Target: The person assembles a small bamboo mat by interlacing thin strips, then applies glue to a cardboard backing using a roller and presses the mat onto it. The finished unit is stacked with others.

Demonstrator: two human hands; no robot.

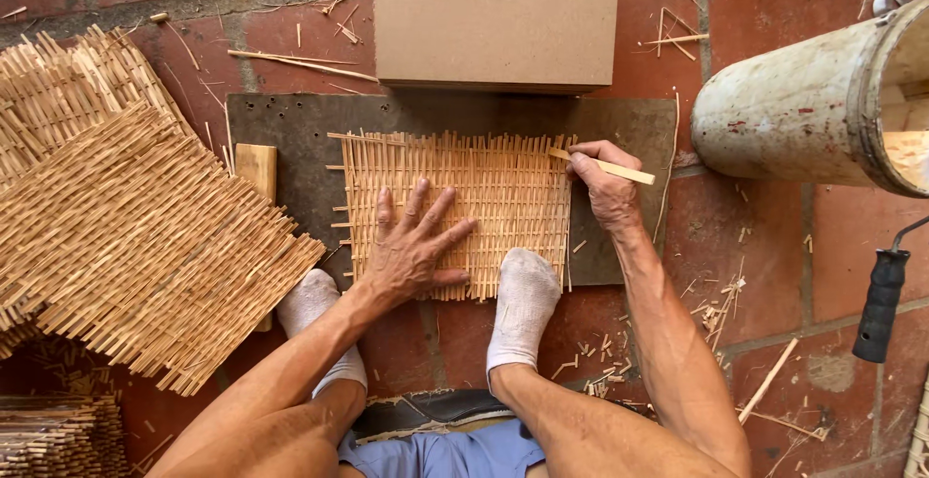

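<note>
Overhead view of mat weaving on a tiled floor. At far left lies a stack of finished woven mats [126,236], their strip ends fanned over one another, with a bundle of loose cut strips [53,434] in the lower left corner; to judge by these, several pieces are already complete. Just right of the stack, a small wooden block [256,168] rests on the edge of a dark work board [290,125]. On that board lies the mat in progress [455,212], a rectangle of thin bamboo strips that appears closely woven across nearly its whole width. The left hand [411,246] lies flat on its lower left part, fingers spread wide and pressing down, grasping nothing. Two socked feet, the left foot [314,318] off the mat's corner and the right foot [523,304] on its lower edge, help pin the work. At the mat's right edge the right hand [605,183] pinches one flat bamboo strip [605,165] between thumb and curled fingers, its near end touching the upper right corner of the weave. By this evidence the weaving stands at its last columns; the uneven protruding strip ends look untrimmed. Above, a plain cardboard box [495,18]; at right, a pale cylindrical container [803,110] on its side and a black-handled tool [881,304].
</note>
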